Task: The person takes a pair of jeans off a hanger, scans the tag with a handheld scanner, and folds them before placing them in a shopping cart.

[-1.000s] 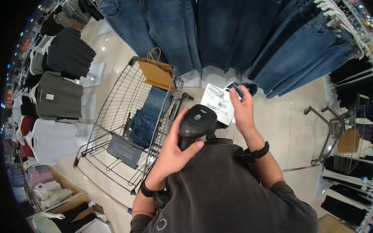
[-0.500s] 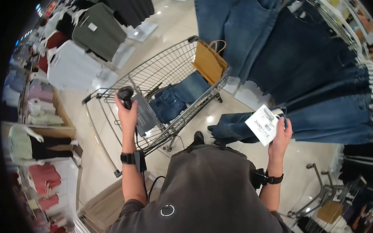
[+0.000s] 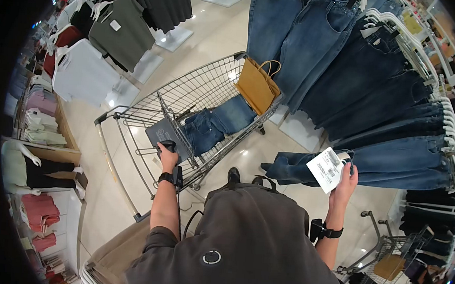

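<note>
My left hand (image 3: 168,160) is closed around a black handheld barcode scanner (image 3: 168,145), over the child-seat end of the wire shopping cart (image 3: 142,105). My right hand (image 3: 345,184) pinches a white price tag (image 3: 325,170) with printed text and a barcode. A cord or loop by the fingers seems to join the tag to the blue jeans (image 3: 398,162) hanging on the rack just behind it. Inside the cart lie folded blue jeans (image 3: 229,116) and a brown paper bag (image 3: 256,86) with handles.
Several jeans on white hangers (image 3: 450,124) fill the rack at the right. Shirts (image 3: 120,31) hang at the upper left. A second cart (image 3: 387,261) stands at the lower right. A mannequin (image 3: 33,166) and shelves of folded clothes (image 3: 44,110) are at the far left.
My left hand and the scanner have moved lower and to the right, against the cart's grey panel. My right hand still holds the tag, slightly lower in view. The camera view has shifted a little.
</note>
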